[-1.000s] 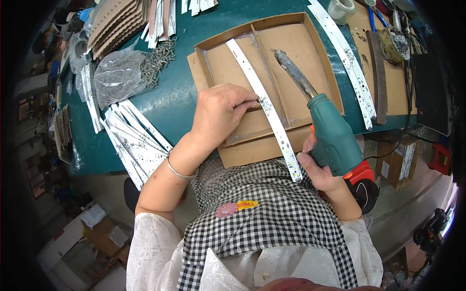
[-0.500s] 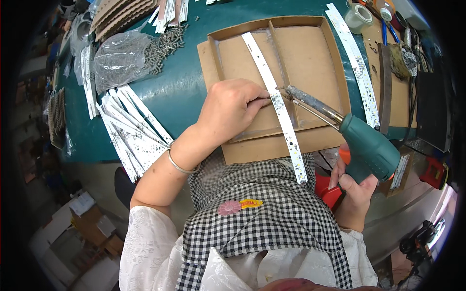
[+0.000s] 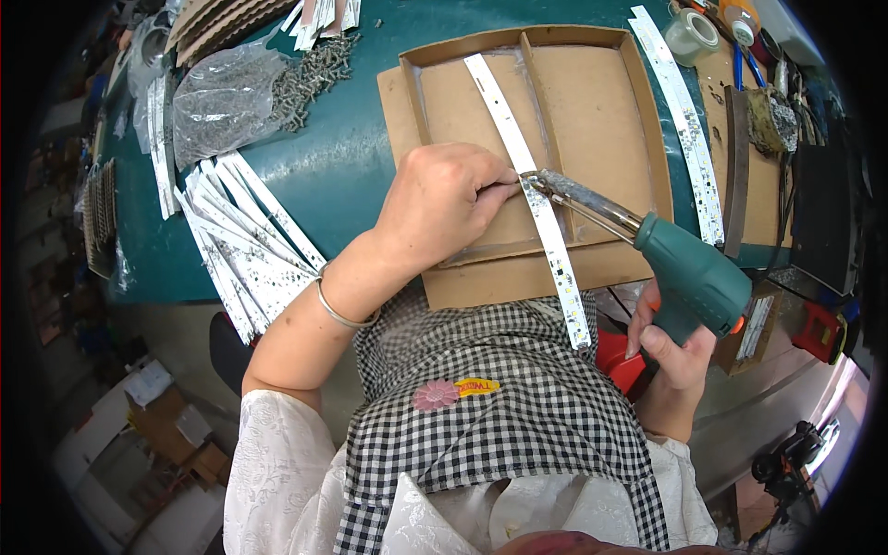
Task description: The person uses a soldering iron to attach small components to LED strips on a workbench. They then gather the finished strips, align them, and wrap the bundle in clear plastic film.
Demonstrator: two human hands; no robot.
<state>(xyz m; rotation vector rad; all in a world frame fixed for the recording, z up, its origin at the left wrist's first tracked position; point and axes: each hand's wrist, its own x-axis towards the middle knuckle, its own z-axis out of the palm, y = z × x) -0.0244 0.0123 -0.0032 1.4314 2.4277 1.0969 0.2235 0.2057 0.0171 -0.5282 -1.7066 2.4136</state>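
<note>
A long white LED circuit strip (image 3: 500, 109) lies slantwise across a shallow cardboard tray (image 3: 592, 43), its near end over my apron. My left hand (image 3: 442, 196) is closed in a pinch at the strip's left edge; whatever its fingertips hold is too small to make out. My right hand (image 3: 680, 356) grips the handle of a green soldering gun (image 3: 698, 277). The gun's metal tip touches or nearly touches the strip beside my left fingertips; the contact spot is hard to see.
More white strips (image 3: 245, 250) lie fanned at the left, below a clear bag (image 3: 222, 106) and a heap of small metal parts (image 3: 314, 79). Further strips (image 3: 680, 120) lie right of the tray. Tape rolls (image 3: 696, 35) and tools stand at the far right.
The soldering gun has moved slightly left, bringing its tip over the strip beside my left fingertips. My left hand keeps its pinch, nearly in place.
</note>
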